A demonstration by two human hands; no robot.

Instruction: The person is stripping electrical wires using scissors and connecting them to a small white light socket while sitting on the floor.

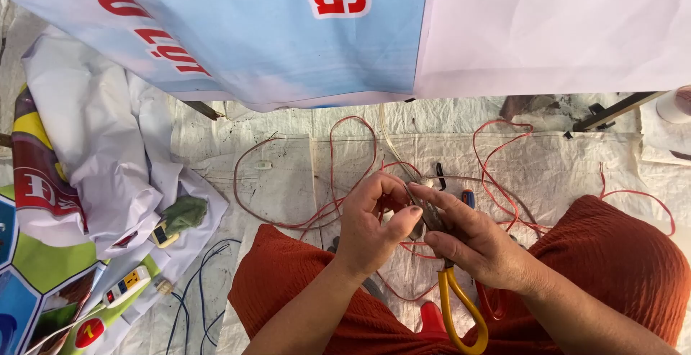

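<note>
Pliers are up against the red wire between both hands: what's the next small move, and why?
Probably close the pliers gently on the red wire. The left hand pinches the wire at the jaws, and the right hand grips the tool above its yellow handles. Whether the jaws already bite is hidden.

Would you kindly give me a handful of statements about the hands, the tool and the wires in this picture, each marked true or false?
1. The right hand holds scissors with yellow handles. True.
2. The left hand rests flat on the floor sheet. False: it is raised in front of the person, fingers curled by the scissor blades.
3. Red wire lies in loose loops on the sheet beyond the hands. True.
4. The white power strip sits between the two hands. False: it lies far to the left, on the printed banner material.
5. The person's knees are covered in rust-orange cloth. True.
</note>
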